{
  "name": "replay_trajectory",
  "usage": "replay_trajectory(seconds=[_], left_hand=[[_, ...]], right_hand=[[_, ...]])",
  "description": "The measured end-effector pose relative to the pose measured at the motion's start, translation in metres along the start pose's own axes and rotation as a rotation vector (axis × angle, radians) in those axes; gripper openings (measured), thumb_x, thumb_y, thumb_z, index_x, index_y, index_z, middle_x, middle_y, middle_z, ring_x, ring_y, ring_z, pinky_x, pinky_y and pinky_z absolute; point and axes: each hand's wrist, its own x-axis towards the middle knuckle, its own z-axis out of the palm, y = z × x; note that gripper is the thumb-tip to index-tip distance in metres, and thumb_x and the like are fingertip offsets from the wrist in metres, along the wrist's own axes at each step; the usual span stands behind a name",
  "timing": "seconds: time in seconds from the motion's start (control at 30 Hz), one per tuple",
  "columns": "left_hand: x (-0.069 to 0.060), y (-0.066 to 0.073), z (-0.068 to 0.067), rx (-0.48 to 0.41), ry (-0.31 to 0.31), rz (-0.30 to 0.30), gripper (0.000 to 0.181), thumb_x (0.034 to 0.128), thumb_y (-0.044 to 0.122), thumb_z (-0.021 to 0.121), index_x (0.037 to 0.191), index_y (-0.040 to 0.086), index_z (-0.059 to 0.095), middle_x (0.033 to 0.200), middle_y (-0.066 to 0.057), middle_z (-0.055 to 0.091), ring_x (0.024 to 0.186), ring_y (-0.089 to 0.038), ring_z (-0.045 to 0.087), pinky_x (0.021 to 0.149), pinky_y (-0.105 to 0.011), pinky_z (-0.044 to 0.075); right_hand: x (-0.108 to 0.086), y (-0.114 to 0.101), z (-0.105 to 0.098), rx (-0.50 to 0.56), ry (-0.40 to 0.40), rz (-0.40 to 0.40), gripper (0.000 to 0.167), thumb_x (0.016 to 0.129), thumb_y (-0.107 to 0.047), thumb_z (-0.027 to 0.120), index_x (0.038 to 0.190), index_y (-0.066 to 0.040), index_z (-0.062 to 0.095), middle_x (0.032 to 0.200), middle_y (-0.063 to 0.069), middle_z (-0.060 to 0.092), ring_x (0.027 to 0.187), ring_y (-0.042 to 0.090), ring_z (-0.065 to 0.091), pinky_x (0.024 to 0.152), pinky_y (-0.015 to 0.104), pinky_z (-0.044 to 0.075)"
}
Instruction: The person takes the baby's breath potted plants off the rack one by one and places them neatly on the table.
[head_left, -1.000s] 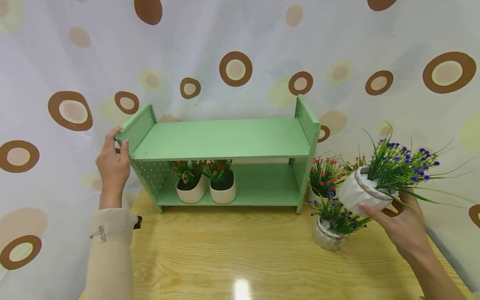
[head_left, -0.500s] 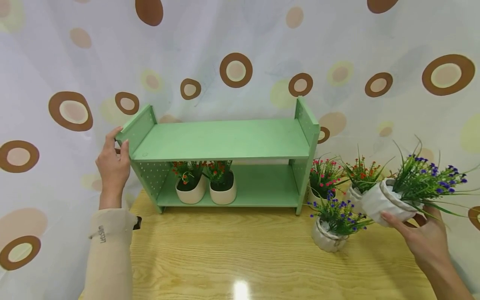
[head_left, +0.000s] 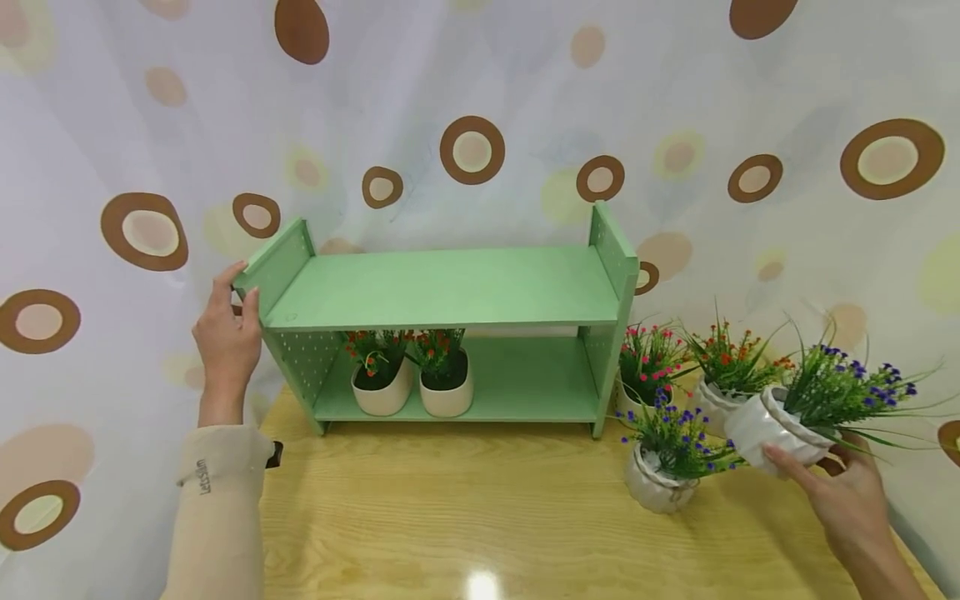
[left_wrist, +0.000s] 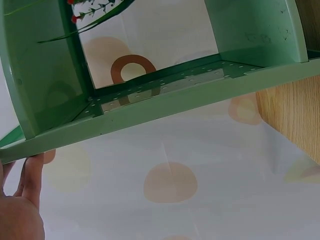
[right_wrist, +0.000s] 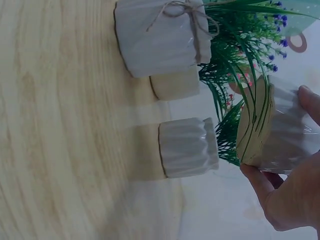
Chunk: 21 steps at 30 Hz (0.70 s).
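My left hand (head_left: pixel 228 350) grips the front upper corner of the left side panel of a green two-tier shelf (head_left: pixel 450 287). In the left wrist view its fingers (left_wrist: pixel 33 182) meet the green panel edge (left_wrist: pixel 150 117). At the right, my right hand (head_left: pixel 847 492) holds a white ceramic flowerpot (head_left: pixel 776 429) with purple artificial flowers, tilted and raised above the table. The right wrist view shows thumb and fingers around this pot (right_wrist: pixel 287 135), its underside partly facing the camera. Another white pot with purple flowers (head_left: pixel 660 483) stands on the table to its left.
On the lower shelf are two cream pots with red flowers (head_left: pixel 381 392), (head_left: pixel 447 393). A pink-flowered pot (head_left: pixel 645 375) and an orange-flowered white pot (head_left: pixel 712 404) stand right of the shelf. Behind the wooden table (head_left: pixel 450 508) hangs a patterned curtain (head_left: pixel 525 75).
My right hand has carried the flowerpot rightward, then slightly lower, uncovering the orange-flowered pot behind it. The left hand stays on the shelf, and the view has tipped slightly upward.
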Motion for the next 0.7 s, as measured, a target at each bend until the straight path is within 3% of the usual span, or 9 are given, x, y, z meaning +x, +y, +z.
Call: replay_trajectory(seconds=[0.13, 0.23, 0.4, 0.47, 0.7], left_hand=[[-0.002, -0.002, 0.001, -0.004, 0.006, 0.013, 0.041, 0.1092, 0.027, 0.052, 0.149, 0.018, 0.052, 0.124, -0.029, 0.067, 0.090, -0.050, 0.068, 0.079, -0.062, 0.048], [-0.003, -0.003, 0.001, -0.004, 0.009, 0.013, 0.041, 0.1091, 0.027, 0.052, 0.149, 0.019, 0.052, 0.122, -0.030, 0.068, 0.090, -0.050, 0.068, 0.080, -0.064, 0.047], [-0.005, -0.005, 0.002, -0.007, 0.008, 0.013, 0.041, 0.1088, 0.027, 0.053, 0.149, 0.018, 0.053, 0.123, -0.030, 0.067, 0.090, -0.050, 0.068, 0.082, -0.066, 0.046], [-0.005, -0.006, 0.003, -0.010, 0.007, 0.017, 0.041, 0.1088, 0.027, 0.053, 0.149, 0.018, 0.053, 0.125, -0.030, 0.067, 0.090, -0.050, 0.068, 0.082, -0.066, 0.047], [-0.001, -0.004, 0.003, -0.011, 0.023, 0.031, 0.040, 0.1087, 0.026, 0.053, 0.148, 0.017, 0.053, 0.124, -0.030, 0.067, 0.089, -0.050, 0.068, 0.081, -0.066, 0.047]], right_hand=[[0.001, 0.009, -0.002, -0.015, -0.029, 0.032, 0.049, 0.094, -0.023, 0.078, 0.122, -0.040, 0.042, 0.109, -0.022, 0.046, 0.087, -0.015, 0.053, 0.068, 0.008, 0.051], [0.003, 0.016, -0.003, -0.010, -0.059, 0.069, 0.041, 0.095, -0.025, 0.077, 0.120, -0.030, 0.044, 0.104, -0.022, 0.048, 0.083, -0.014, 0.055, 0.068, 0.010, 0.052], [0.002, 0.031, -0.002, 0.174, -0.084, 0.023, 0.035, 0.094, -0.010, 0.077, 0.117, -0.018, 0.051, 0.093, -0.023, 0.059, 0.078, -0.008, 0.064, 0.067, 0.012, 0.052], [0.001, 0.037, 0.000, 0.260, -0.086, 0.014, 0.040, 0.092, -0.004, 0.077, 0.118, -0.022, 0.052, 0.093, -0.021, 0.061, 0.078, -0.006, 0.065, 0.066, 0.012, 0.052], [0.007, 0.044, 0.004, 0.139, -0.082, 0.118, 0.052, 0.095, -0.019, 0.077, 0.124, -0.039, 0.039, 0.104, -0.016, 0.050, 0.084, -0.008, 0.055, 0.068, 0.015, 0.054]])
